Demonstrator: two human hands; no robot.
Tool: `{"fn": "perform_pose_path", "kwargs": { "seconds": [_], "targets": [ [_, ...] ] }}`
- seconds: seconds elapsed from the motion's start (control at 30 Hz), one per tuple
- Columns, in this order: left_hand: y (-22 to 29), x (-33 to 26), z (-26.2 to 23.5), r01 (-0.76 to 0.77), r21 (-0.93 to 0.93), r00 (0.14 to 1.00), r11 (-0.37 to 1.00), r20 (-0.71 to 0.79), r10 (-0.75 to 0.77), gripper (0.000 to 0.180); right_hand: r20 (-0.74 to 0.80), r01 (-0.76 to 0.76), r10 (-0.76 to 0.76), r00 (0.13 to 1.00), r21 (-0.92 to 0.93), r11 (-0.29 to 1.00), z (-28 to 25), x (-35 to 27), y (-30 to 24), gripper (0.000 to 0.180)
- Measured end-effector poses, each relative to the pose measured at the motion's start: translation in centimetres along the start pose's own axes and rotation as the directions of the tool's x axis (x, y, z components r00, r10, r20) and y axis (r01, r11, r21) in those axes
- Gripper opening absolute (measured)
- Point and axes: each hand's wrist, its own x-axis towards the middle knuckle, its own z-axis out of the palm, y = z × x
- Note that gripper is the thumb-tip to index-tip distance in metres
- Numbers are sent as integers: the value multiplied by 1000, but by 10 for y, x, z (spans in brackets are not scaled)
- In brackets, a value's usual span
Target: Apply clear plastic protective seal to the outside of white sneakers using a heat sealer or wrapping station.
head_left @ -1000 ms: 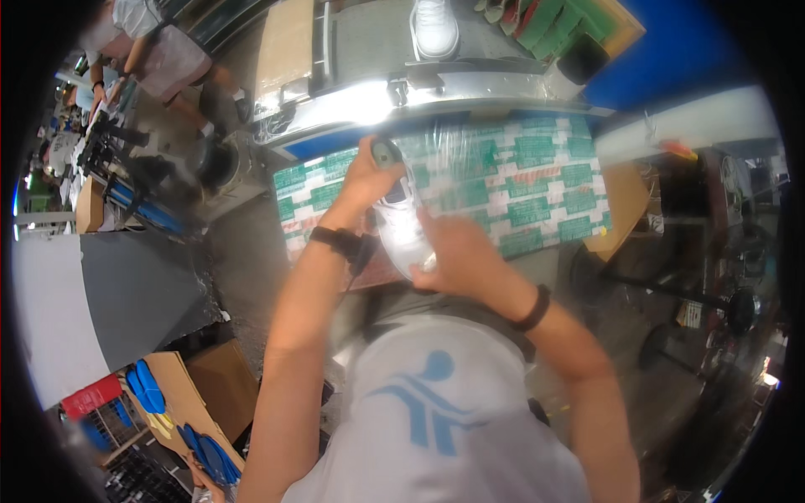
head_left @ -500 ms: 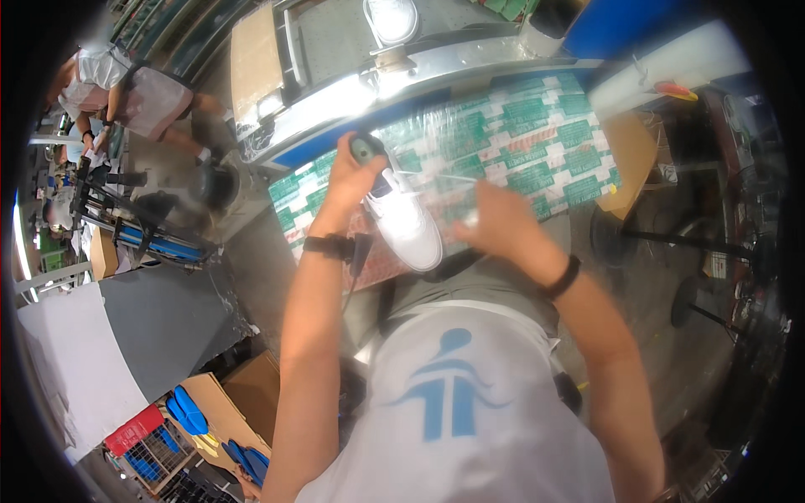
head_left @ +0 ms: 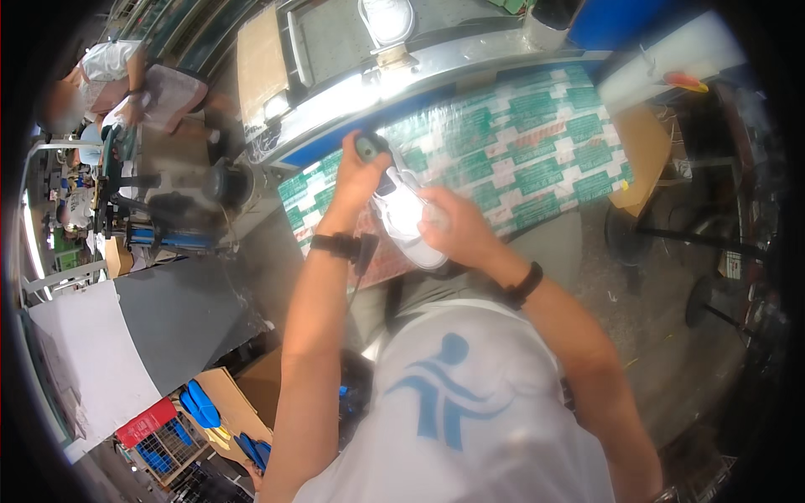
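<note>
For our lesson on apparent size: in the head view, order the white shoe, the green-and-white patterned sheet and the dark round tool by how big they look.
1. green-and-white patterned sheet
2. white shoe
3. dark round tool, partly hidden in the left hand, so its full size is unsure.

Green-and-white printed sheet (head_left: 537, 159) covers the bench; red crate (head_left: 144, 422) lower left.

I counted two hands, the left hand (head_left: 359, 180) and the right hand (head_left: 457, 230), one white shoe (head_left: 408, 220) between them, one dark tool (head_left: 367, 147), two dark wristbands, one apiece, and one patterned green desk (head_left: 537, 159).
</note>
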Motion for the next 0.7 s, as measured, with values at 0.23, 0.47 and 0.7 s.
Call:
{"fn": "perform_pose_path", "kwargs": {
  "seconds": [0.23,0.47,0.7],
  "targets": [
    [-3,0,-6,12,31,1000,999,-13,-12,81,219,243,-158,963,-446,862,-15,-30,-47,70],
    [-8,3,-4,-33,25,998,999,-43,34,82,175,298,-244,954,-464,834,3,-37,-64,79],
    [-12,3,3,-68,-8,996,998,-58,68,71,194,347,-291,937,-429,834,33,-12,-13,84]
  ]
}}
